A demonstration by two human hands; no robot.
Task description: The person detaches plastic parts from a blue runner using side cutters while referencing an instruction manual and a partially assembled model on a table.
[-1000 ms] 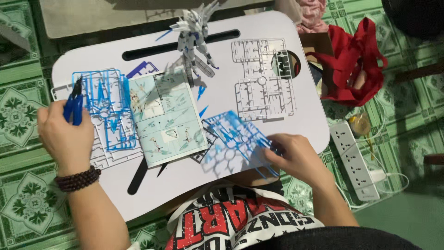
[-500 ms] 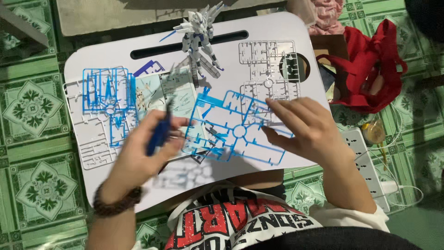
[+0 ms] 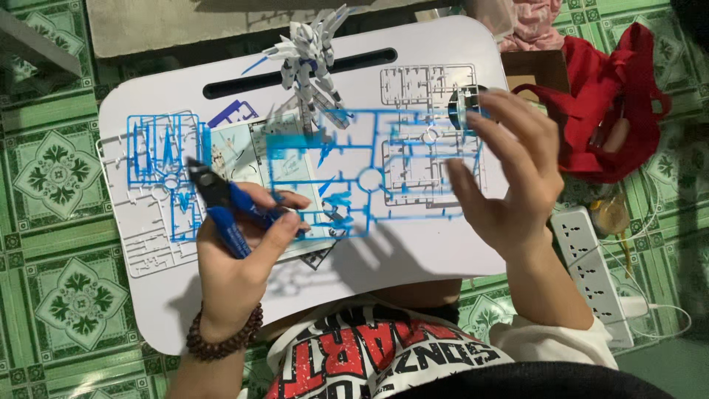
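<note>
My left hand (image 3: 244,258) grips blue nippers (image 3: 225,207), blades pointing away, while my right hand (image 3: 509,177) pinches the blue parts frame (image 3: 369,174) by its far edge — held flat above the white tabletop (image 3: 413,258), its parts exposed to the blades.

Model figure (image 3: 314,70) stands at the lap table's (image 3: 443,255) far edge; parts frames (image 3: 159,166) lie left, booklet (image 3: 244,159) centre, power strip (image 3: 591,266) right of the table.
</note>
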